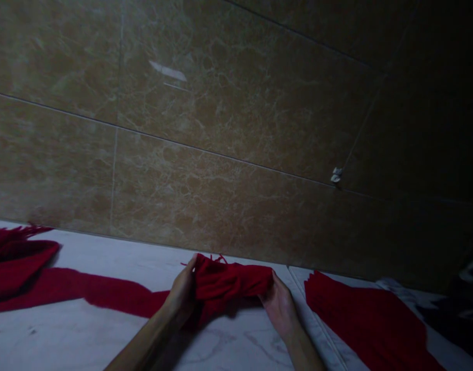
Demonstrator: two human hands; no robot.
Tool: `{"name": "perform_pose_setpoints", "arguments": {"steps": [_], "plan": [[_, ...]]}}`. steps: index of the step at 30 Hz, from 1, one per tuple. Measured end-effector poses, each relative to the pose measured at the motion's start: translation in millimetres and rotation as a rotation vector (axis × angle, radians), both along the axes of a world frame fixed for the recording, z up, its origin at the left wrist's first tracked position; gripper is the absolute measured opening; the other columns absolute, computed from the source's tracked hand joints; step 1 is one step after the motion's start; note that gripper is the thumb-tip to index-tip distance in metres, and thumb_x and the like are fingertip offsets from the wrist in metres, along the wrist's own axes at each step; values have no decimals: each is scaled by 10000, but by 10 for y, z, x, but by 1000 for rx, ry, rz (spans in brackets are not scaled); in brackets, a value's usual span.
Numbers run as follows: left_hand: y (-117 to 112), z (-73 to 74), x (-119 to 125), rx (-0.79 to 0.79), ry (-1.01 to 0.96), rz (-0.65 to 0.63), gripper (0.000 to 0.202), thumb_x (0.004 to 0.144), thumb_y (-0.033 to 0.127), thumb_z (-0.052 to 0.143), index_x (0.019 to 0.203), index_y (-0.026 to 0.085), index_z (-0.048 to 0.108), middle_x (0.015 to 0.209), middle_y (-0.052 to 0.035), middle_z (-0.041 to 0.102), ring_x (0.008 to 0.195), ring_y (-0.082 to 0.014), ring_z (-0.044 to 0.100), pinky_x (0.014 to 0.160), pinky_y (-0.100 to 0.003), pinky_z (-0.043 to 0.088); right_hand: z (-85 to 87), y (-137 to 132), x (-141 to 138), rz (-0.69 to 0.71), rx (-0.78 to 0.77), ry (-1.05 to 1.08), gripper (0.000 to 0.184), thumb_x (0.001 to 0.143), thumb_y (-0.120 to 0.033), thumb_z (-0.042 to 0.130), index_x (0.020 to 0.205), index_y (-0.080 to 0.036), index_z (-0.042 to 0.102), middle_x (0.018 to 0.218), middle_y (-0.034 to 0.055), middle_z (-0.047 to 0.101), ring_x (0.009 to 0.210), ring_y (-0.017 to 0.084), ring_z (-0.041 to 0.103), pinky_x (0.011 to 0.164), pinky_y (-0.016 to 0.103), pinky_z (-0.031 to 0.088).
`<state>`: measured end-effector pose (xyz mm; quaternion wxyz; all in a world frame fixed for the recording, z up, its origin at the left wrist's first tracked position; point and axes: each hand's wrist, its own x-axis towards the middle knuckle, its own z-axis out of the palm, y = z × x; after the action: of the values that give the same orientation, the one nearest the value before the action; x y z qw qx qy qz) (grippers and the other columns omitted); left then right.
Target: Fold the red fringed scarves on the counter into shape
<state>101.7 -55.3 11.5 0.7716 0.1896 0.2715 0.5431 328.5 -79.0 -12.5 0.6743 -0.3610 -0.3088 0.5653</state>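
Note:
A red fringed scarf [112,293] lies stretched across a white marble counter [85,335], trailing to a bunched end at the far left. Its near end is folded into a thick wad [232,281] held up between both hands. My left hand [182,296] grips the wad's left side, fingers closed around the cloth. My right hand [278,304] grips the wad's right side, thumb on top.
A second red cloth [360,319] lies flat on the counter to the right. Brown marbled wall tiles [221,154] rise directly behind the counter. Dark patterned fabric [460,304] sits at the far right edge.

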Motion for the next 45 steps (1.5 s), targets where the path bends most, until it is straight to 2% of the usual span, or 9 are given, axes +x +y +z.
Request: {"name": "perform_pose_setpoints", "arguments": {"steps": [6, 10, 13, 19, 23, 29, 36, 41, 45], "plan": [[-75, -59, 99, 277, -30, -42, 491, 697, 233, 850, 1121, 190, 605, 952, -60, 760, 898, -243, 746, 860, -369, 595, 136, -83, -84, 137, -4, -55, 457, 750, -625, 710, 965, -223, 735, 1058, 89, 772, 1159, 295, 654, 901, 433, 549], [-101, -147, 155, 378, 100, -91, 684, 638, 238, 883, 1244, 201, 566, 1124, -97, 734, 1033, -266, 710, 963, -395, 540, 85, -108, -105, 83, -59, -56, 409, 724, -494, 805, 1025, -234, 715, 1058, 63, 774, 1114, 269, 683, 899, 402, 563], [-93, -228, 164, 456, 328, -121, 640, 622, 324, 896, 1175, 169, 615, 1112, -109, 741, 1018, -272, 702, 921, -378, 546, 59, -115, -113, 69, -63, -50, 402, 656, -348, 885, 1000, -223, 718, 1019, 56, 782, 1073, 268, 701, 888, 388, 570], [-140, -259, 117, 542, 657, -236, 496, 735, 526, 772, 1012, 120, 707, 969, -113, 770, 898, -266, 701, 771, -321, 544, 130, -103, -82, 112, 16, -1, 378, 730, -406, 830, 1021, -183, 736, 1083, 106, 770, 1144, 294, 669, 928, 429, 546], [-243, -205, 98, 650, 756, -271, 483, 723, 500, 776, 1040, 141, 716, 939, -85, 759, 855, -251, 674, 752, -303, 528, 133, -76, -44, 91, 22, 42, 369, 774, -440, 773, 1050, -198, 737, 1142, 100, 755, 1200, 292, 637, 953, 439, 534], [-324, -176, 101, 809, 1031, -81, 459, 518, 309, 885, 943, 185, 767, 1063, -117, 707, 1034, -337, 597, 944, -370, 473, 33, -7, 104, -49, 36, 90, 326, 777, -427, 764, 1036, -230, 729, 1048, 47, 778, 1071, 264, 696, 835, 390, 582], [-203, -80, 126, 731, 726, -80, 238, 826, 323, 586, 942, 156, 710, 898, -50, 725, 883, -236, 637, 813, -306, 490, -7, 33, 193, -189, -16, 77, 189, 806, -412, 743, 943, -286, 711, 961, -20, 783, 902, 184, 723, 650, 281, 580], [-103, -127, 146, 577, 476, -9, 303, 723, 303, 652, 987, 161, 695, 904, -45, 730, 932, -241, 643, 848, -310, 489, 49, -75, -44, 75, -34, 48, 588, 732, -724, 690, 1027, -219, 739, 1133, 89, 760, 1111, 291, 679, 866, 435, 576], [-84, -255, 194, 478, 399, -54, 415, 756, 321, 633, 1142, 169, 628, 962, -56, 721, 921, -231, 650, 825, -323, 499, -96, -132, -205, 101, -101, -127, 618, 547, -575, 901, 1022, -207, 756, 1044, 81, 784, 1098, 314, 686, 1009, 474, 495]]}}
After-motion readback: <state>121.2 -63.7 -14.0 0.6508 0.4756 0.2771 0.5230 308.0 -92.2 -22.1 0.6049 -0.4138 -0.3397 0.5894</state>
